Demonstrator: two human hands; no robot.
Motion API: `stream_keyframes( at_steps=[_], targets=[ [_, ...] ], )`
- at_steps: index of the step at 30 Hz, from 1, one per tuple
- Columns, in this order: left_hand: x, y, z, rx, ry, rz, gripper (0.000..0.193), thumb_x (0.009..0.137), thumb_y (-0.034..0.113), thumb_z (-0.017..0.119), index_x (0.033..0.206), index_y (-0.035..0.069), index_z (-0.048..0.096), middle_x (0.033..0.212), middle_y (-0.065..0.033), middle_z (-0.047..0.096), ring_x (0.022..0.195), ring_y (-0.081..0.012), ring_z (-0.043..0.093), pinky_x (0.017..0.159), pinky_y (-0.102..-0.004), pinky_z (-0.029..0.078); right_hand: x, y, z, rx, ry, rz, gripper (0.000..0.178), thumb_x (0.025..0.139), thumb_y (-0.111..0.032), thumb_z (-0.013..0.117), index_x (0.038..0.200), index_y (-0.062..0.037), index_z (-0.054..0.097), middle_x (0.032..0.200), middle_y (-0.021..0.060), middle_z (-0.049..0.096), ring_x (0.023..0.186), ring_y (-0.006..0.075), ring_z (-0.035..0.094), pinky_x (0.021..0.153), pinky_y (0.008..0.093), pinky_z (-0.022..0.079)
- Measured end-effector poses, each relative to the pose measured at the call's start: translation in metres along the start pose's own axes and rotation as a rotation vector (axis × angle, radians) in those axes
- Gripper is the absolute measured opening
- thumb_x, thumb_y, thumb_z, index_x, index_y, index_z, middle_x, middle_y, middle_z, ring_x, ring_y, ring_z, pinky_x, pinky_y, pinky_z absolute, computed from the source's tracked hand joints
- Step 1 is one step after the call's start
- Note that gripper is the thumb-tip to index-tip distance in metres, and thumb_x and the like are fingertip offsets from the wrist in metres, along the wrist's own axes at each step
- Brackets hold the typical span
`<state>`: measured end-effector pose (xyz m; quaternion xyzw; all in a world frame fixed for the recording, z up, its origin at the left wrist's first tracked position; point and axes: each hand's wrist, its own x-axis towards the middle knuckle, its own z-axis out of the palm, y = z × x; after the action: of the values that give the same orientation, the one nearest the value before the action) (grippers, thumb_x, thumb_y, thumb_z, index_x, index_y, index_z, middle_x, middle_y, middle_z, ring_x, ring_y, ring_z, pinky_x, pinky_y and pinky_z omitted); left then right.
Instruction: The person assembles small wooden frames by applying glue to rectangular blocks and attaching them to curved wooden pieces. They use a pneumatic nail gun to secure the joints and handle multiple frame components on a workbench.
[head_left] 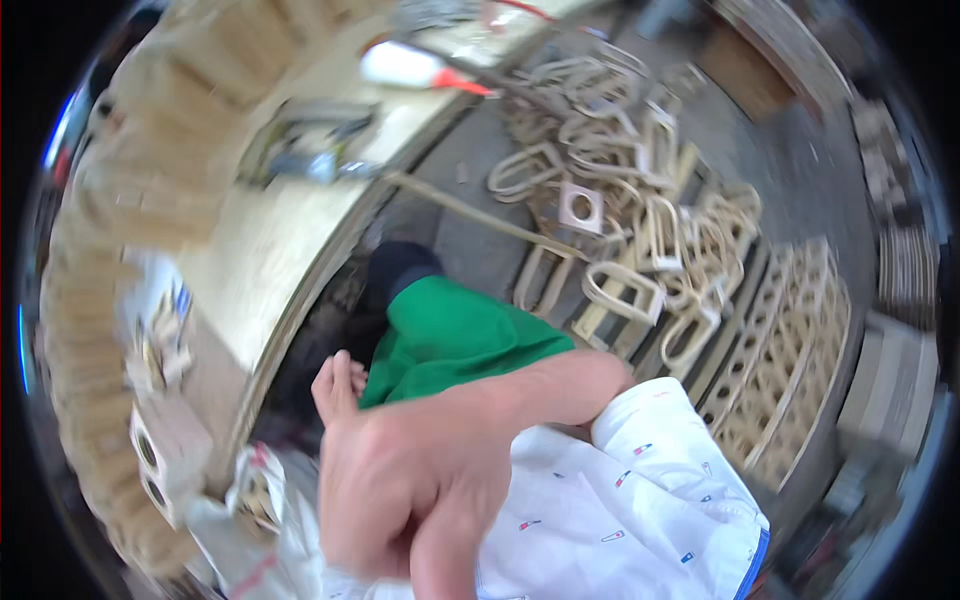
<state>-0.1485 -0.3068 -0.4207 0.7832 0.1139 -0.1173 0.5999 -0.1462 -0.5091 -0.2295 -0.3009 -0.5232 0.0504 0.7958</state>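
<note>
My right arm comes across from a white sleeve with small printed motifs (640, 460). At its end, my right hand (410, 470) looms large and blurred close to me; its fingers are bent out of sight or smeared. Behind it a few fingertips (342, 385) show, seemingly of my left hand, the rest of which is covered. No held thing can be made out in either hand. Just beyond the hands is green cloth (460, 330) over a leg. A crinkled white plastic bag (255, 530) lies left of my right hand.
A wooden bench (290, 240) on the left carries a white glue bottle with red nozzle (405, 66) and a blurred clamp-like tool (310, 150). Several oval wooden frames (620, 290) are heaped on the right. Perforated wooden strips (780, 370) and a box with round holes (165, 450) lie nearby.
</note>
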Motion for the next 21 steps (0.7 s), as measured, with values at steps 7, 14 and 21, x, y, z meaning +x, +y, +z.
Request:
stream_keyframes(
  at_steps=[7, 14, 21],
  targets=[
    [-0.039, -0.031, -0.048, -0.218, 0.160, -0.089, 0.039, 0.099, 0.030, 0.048, 0.077, 0.002, 0.061, 0.062, -0.0017, 0.056, 0.054, -0.0057, 0.048, 0.050, -0.0200, 0.038, 0.083, 0.059, 0.026, 0.727, -0.376, 0.192, 0.036, 0.079, -0.019, 0.076, 0.058, -0.0009, 0.053, 0.055, 0.0072, 0.051, 0.050, 0.0188, 0.049, 0.046, 0.0312, 0.034],
    [-0.057, -0.049, -0.068, -0.295, 0.329, -0.131, 0.038, 0.099, 0.030, 0.048, 0.081, 0.001, 0.062, 0.063, -0.0025, 0.057, 0.056, -0.0064, 0.050, 0.053, -0.0208, 0.039, 0.107, 0.073, 0.040, 0.935, -0.425, 0.683, 0.045, 0.075, -0.019, 0.079, 0.053, -0.0015, 0.044, 0.049, 0.0049, 0.043, 0.045, 0.0168, 0.044, 0.042, 0.0311, 0.028],
    [-0.059, -0.030, -0.074, -0.206, 0.397, -0.090, 0.016, 0.092, 0.011, 0.057, 0.098, -0.002, 0.063, 0.081, -0.0060, 0.065, 0.068, -0.0091, 0.057, 0.066, -0.0227, 0.047, 0.083, 0.087, 0.048, 0.548, -0.208, 0.166, 0.017, 0.087, -0.019, 0.067, 0.079, -0.0052, 0.064, 0.066, 0.0079, 0.061, 0.056, 0.0180, 0.058, 0.049, 0.0340, 0.042]
  ],
)
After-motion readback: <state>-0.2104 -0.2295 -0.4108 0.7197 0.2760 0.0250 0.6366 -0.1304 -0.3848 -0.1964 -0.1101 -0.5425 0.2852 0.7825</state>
